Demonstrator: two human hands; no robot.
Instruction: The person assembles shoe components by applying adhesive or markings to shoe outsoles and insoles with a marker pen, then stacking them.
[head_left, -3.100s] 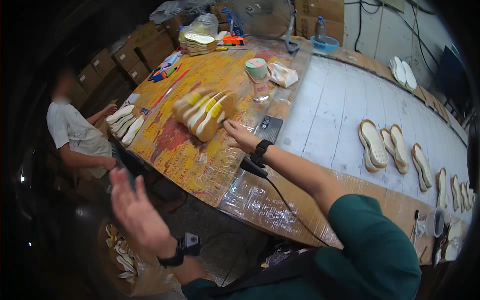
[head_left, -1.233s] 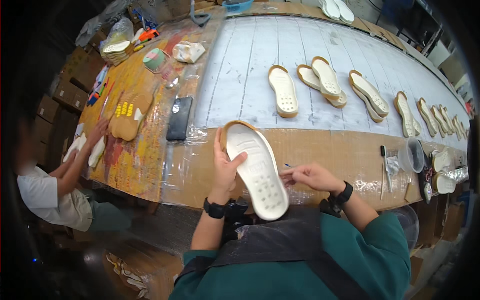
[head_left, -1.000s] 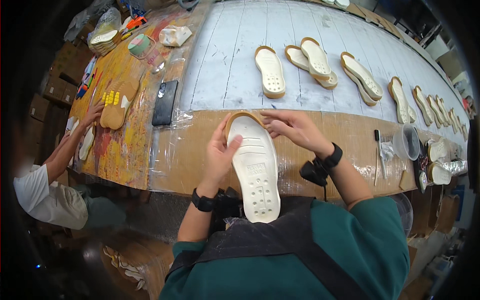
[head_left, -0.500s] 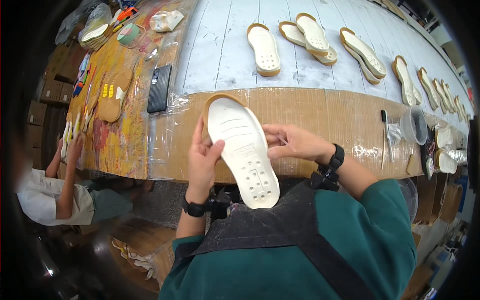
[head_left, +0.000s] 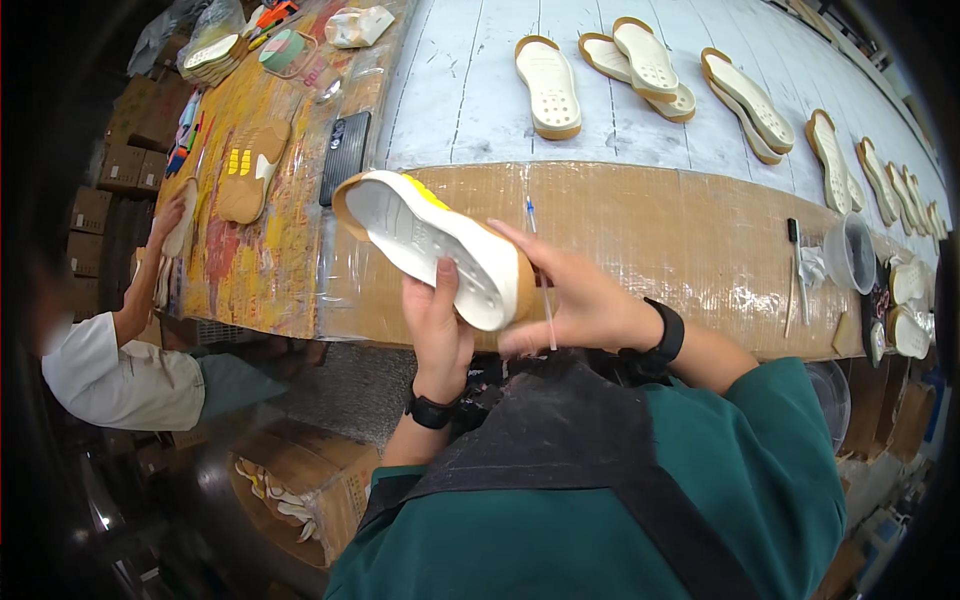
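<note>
While the left hand (head_left: 437, 325) grasps the sole (head_left: 405, 230), its thumb laid on the pale inner face and its other fingers mostly hidden, the right hand (head_left: 590, 300) curves about the four-o'clock end with a pen (head_left: 531, 217) held across it; whether the right fingers also touch the sole cannot be told. The sole lies just left of centre, over the near, cardboard-covered edge of the surface (head_left: 680, 240). Its long axis runs from ten to four o'clock: the brown-rimmed end points to ten, the holed end to four. The inner face is tilted, exposing yellow patches (head_left: 427, 192) on the side wall. The pen stands nearly upright, blue tip toward twelve.

Compared with the frame half a second earlier, the sole has turned anticlockwise from an eleven-to-five line, bringing the yellow patches into view. The right hand has shifted from the sole's three-o'clock side to its holed end. A co-worker (head_left: 125, 375), at eight o'clock, now reaches farther along the surface, one hand at another sole.

About the held sole: phone (head_left: 345, 160), between ten and eleven; brown outsoles (head_left: 255, 175), at ten; pale soles (head_left: 550, 90), at one; clear cup (head_left: 850, 255), at three.
</note>
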